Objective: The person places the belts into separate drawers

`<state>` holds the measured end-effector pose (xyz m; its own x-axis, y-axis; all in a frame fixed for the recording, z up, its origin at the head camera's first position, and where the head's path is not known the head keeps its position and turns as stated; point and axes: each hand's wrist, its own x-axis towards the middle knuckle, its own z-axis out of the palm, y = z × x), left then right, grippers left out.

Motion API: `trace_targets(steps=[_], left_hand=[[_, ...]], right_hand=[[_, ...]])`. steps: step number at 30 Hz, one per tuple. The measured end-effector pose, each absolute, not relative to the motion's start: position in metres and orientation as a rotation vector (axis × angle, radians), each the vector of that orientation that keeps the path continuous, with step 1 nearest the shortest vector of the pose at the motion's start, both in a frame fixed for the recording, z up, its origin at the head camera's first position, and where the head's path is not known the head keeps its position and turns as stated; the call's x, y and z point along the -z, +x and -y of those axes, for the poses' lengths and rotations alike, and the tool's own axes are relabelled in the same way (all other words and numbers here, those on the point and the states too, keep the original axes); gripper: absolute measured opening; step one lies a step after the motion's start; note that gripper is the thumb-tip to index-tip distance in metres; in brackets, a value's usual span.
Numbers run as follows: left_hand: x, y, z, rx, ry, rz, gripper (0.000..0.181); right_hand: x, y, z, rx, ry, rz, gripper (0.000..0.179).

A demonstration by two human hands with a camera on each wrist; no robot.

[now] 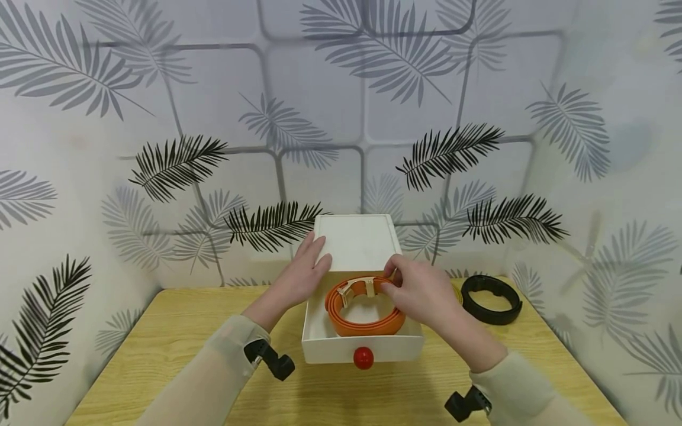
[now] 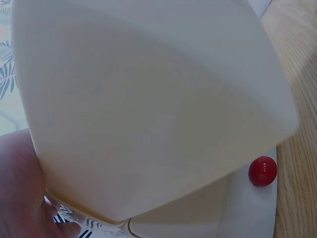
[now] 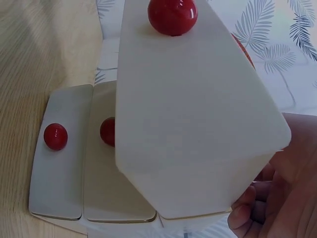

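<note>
A small white drawer cabinet (image 1: pixel 358 242) stands on the table with its top drawer (image 1: pixel 330 350) pulled out; a round red knob (image 1: pixel 363 358) sits on the drawer front. Inside the drawer lies a coiled orange belt (image 1: pixel 367 328) with a gold buckle (image 1: pixel 347 294) at the upper part of the coil. My right hand (image 1: pixel 423 293) pinches the coil at its right, thumb and index finger at the band. My left hand (image 1: pixel 299 275) rests at the cabinet's left side, fingers extended along the top's edge. Two lower drawers, one with a red knob (image 3: pixel 55 137), show in the right wrist view.
To the right of the cabinet lies a coiled black belt (image 1: pixel 492 319), and a yellow coil (image 1: pixel 457 293) peeks out beside it, partly behind my right hand. The wooden table (image 1: pixel 186 355) ends at a leaf-patterned wall (image 1: pixel 319 118).
</note>
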<state>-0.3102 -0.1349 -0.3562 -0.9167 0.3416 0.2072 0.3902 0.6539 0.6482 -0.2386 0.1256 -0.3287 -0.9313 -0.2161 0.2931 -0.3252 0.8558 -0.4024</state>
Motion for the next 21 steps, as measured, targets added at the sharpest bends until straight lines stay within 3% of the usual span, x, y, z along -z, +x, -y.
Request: trace_targets(steps=[21], left_hand=[[0.357,-0.311,0.134,1.122,-0.603,2.801,0.069]], right_hand=[[0.343,-0.239,-0.118,-0.537,0.358,2.707,0.017]])
